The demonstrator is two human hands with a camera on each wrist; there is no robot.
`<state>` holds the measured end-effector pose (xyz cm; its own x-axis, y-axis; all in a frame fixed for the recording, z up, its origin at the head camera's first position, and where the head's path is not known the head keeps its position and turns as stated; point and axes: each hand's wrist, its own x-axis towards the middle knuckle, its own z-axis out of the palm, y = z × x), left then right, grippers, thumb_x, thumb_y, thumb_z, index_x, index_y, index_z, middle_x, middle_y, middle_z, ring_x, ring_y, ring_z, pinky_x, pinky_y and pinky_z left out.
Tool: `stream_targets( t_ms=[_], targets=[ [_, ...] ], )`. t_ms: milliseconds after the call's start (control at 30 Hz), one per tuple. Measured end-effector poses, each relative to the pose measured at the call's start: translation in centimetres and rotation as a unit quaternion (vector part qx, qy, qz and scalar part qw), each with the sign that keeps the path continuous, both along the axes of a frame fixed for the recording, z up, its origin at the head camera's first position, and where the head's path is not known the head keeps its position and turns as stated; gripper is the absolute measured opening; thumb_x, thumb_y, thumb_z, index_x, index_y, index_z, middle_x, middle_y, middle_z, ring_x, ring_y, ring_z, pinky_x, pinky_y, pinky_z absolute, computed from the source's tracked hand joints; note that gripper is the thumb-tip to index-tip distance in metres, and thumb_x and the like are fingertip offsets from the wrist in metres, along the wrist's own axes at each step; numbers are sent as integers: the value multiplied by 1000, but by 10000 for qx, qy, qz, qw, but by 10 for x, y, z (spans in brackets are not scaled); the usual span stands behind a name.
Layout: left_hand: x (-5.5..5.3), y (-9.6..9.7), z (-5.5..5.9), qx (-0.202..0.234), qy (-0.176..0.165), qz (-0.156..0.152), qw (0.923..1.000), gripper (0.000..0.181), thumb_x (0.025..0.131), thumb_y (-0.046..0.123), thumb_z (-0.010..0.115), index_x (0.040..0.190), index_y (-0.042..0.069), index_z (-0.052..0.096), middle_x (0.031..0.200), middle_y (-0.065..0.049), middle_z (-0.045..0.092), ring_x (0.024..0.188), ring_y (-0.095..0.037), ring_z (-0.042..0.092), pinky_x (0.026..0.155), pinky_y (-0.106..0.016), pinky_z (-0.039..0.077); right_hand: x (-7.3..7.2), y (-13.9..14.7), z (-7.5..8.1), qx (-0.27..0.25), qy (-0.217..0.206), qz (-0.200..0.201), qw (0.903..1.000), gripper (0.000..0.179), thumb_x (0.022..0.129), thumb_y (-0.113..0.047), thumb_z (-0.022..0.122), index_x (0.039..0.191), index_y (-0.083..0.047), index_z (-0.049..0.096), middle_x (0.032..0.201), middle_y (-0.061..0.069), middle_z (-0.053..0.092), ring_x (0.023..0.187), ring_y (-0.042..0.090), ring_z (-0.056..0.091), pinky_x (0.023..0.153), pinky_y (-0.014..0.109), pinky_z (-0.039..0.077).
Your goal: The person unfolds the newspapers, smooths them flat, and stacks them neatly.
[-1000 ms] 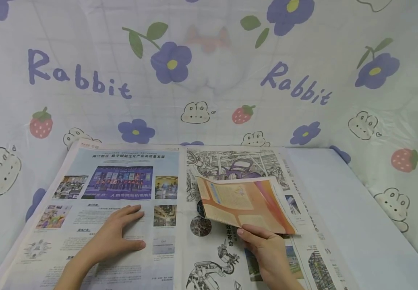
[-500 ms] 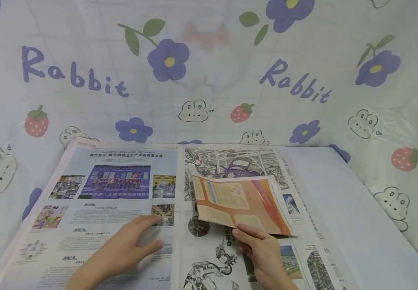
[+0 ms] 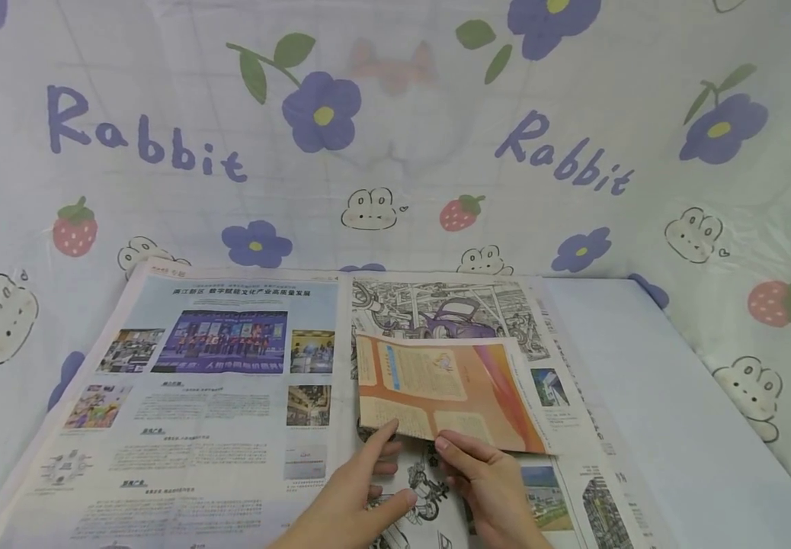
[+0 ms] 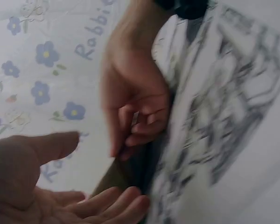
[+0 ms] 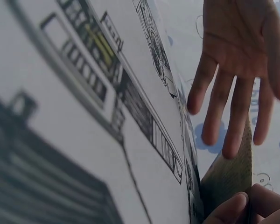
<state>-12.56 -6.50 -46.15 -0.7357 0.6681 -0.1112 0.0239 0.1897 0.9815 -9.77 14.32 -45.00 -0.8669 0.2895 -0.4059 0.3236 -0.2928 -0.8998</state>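
An orange printed sheet of paper is tilted above the right page of a spread newspaper. My right hand pinches its near edge between thumb and fingers. My left hand is beside that edge, further left, fingers extended and thumb spread apart. Its fingertips reach the paper's near left part; whether they touch it I cannot tell. In the right wrist view the left hand shows straight fingers, with the paper's underside behind and below them.
The newspaper covers much of the white table, whose bare strip lies on the right. A white curtain printed with flowers, strawberries and rabbits rises behind and along both sides.
My left hand has moved right, from over the left newspaper page to the paper's near edge. The right hand keeps its pinch, and the paper has shifted slightly left and toward me.
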Motion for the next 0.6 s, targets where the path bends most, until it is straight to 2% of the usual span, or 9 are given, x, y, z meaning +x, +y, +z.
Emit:
stream_targets(
  t_ms=[33,100,200,333,400,467,533,600],
  targets=[
    [3,3,3,78,-32,129,9999,77,98,34,63,158,21,16,149,-12,41,125,-32,51,91,-42,50,1,-1,0,8,1,46,10000,27,85,-18,80,108,-5,77,96,3,72,77,14,64,65,25,52],
    [12,6,24,231,-47,345,9991,75,99,25,63,157,9,19,147,-22,40,123,-38,51,90,-41,51,2,-2,0,-19,43,201,9998,27,86,-17,79,109,-4,76,95,3,72,76,14,64,64,25,52],
    [14,4,21,381,-174,538,9977,69,99,22,63,156,9,25,147,-22,39,122,-36,53,89,-36,52,5,-7,-1,-233,135,619,9977,28,89,-14,75,113,-1,73,95,5,71,75,14,64,64,24,53],
    [13,1,15,510,-382,606,9961,60,101,25,60,152,9,35,147,-17,43,122,-32,53,91,-36,51,8,-11,0,-916,136,1250,9878,28,93,-15,70,117,0,71,101,7,70,75,11,63,65,22,53],
    [13,-1,12,499,-419,703,9954,57,101,28,60,150,9,40,143,-15,47,121,-30,55,92,-38,51,8,-11,1,-1204,116,1564,9803,32,95,-19,68,120,0,69,105,8,69,77,11,63,67,22,53],
    [12,-2,10,486,-477,923,9934,56,100,31,60,148,7,43,139,-14,51,118,-28,57,91,-39,51,8,-10,2,-1416,139,2024,9689,39,98,-23,65,127,2,64,110,9,68,82,13,64,71,24,53],
    [11,-4,7,460,-514,1314,9889,55,99,32,61,144,3,47,130,-14,58,109,-27,62,87,-38,53,8,-8,3,-1603,140,2503,9547,46,99,-26,62,134,2,57,113,10,67,87,15,65,74,27,53],
    [8,-6,5,490,-588,1809,9805,53,98,32,63,139,-1,52,119,-13,64,98,-26,66,82,-35,55,8,-5,5,-1727,168,2921,9405,48,100,-26,61,138,3,52,114,10,66,90,17,65,77,30,53]
  ],
)
